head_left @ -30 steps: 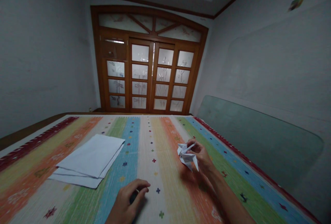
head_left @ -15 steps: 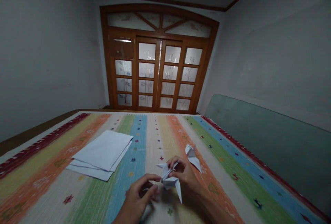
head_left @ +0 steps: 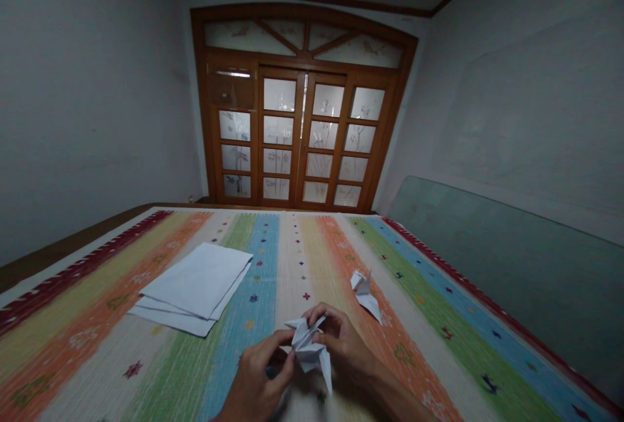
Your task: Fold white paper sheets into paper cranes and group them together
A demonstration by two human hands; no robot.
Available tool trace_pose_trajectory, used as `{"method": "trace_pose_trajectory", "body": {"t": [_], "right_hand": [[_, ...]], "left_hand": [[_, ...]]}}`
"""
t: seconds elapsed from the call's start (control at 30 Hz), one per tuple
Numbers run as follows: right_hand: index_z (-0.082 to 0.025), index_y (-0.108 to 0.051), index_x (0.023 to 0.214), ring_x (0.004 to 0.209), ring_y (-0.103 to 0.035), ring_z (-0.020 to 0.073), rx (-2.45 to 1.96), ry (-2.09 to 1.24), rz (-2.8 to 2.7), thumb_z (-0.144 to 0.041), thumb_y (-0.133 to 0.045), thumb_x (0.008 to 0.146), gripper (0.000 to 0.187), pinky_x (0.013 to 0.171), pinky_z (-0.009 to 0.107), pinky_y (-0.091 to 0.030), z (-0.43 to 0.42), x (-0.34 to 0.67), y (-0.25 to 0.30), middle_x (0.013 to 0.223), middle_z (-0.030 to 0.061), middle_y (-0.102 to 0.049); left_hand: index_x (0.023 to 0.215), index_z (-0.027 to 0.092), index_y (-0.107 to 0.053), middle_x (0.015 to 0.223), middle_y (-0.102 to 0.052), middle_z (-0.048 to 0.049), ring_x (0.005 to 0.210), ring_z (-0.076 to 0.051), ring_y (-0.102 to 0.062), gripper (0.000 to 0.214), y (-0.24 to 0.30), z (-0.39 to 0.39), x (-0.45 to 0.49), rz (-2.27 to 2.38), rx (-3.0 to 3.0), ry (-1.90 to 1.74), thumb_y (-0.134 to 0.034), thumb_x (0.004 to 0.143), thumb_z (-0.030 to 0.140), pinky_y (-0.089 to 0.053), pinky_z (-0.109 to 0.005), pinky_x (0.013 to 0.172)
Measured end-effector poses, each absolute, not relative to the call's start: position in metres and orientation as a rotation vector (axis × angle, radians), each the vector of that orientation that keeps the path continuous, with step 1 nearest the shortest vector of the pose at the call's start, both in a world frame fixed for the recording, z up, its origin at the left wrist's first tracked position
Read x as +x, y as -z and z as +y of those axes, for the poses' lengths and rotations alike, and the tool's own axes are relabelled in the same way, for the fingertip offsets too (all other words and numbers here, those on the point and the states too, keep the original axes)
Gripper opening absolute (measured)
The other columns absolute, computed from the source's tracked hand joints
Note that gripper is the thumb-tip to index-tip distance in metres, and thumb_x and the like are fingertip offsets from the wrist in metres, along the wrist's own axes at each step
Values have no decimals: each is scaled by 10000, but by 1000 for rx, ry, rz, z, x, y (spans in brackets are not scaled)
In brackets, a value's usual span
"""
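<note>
Left hand (head_left: 258, 376) joined right hand (head_left: 341, 344); both pinch folded paper figure (head_left: 308, 347), long tip slanting down toward wearer.

The striped cloth (head_left: 439, 318) carries white sheets (head_left: 195, 289) at lower left and a folded paper figure (head_left: 364, 292) near centre.

Both hands, left hand (head_left: 256, 376) and right hand (head_left: 341, 347), hold a folded paper figure (head_left: 309, 350) above the striped cloth (head_left: 439, 344).

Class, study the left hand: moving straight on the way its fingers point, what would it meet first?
The folded paper figure, which the left hand seems to pinch at its fingertips; the right hand lies just beyond.
</note>
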State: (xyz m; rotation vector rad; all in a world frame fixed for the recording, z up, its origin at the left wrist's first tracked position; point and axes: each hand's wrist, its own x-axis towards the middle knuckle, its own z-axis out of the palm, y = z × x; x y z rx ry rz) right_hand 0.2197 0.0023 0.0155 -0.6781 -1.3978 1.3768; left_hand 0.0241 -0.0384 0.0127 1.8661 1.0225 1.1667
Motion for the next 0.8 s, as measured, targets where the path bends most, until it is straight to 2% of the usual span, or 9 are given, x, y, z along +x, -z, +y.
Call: {"method": "trace_pose_trajectory", "body": {"t": [0.1, 0.27, 0.43, 0.63, 0.8], "right_hand": [[-216, -655, 843, 809, -595, 202, -664, -1367, -1436, -477, -877, 651, 393, 748, 300, -451, 1, 220, -17, 877, 21, -646], [-223, -646, 881, 856, -614, 216, -661, -1344, -1433, -421, -865, 684, 355, 811, 330, -475, -1, 219, -16, 923, 29, -650], [-209, -692, 918, 891, -621, 233, -685, -1339, -1447, -471, -860, 686, 389, 824, 333, -469, -2, 220, -15, 948, 51, -680], [-209, -730, 926, 834, -624, 219, -649, -1524, -1262, -520, -816, 733, 376, 767, 317, -468, -6, 218, -17, 945, 58, -687], [-216, -718, 973, 848, -623, 220, -717, -1357, -1394, -504, -813, 737, 385, 782, 318, -478, -6, 217, -21, 904, 36, -671]], "left_hand": [[1080, 202, -728, 929, -794, -65, 687, -180, -735, 222, -12, -38, 25, 1043, 1873, -1152, -586, 912, 234, -565, -223, 668], [1110, 193, -706, 965, -790, -73, 716, -181, -732, 227, -13, -39, 26, 1027, 1813, -1119, -573, 938, 259, -544, -221, 662], [1099, 187, -703, 944, -786, -73, 671, -170, -715, 229, -15, -39, 26, 1049, 1814, -1111, -583, 914, 247, -527, -221, 631], [1084, 201, -706, 890, -783, -55, 647, -166, -705, 235, -14, -39, 25, 1086, 1839, -1121, -568, 895, 208, -528, -220, 622], [1042, 221, -720, 876, -782, -32, 680, -172, -708, 219, -14, -40, 25, 1089, 1894, -1102, -560, 894, 199, -522, -214, 654]]}}
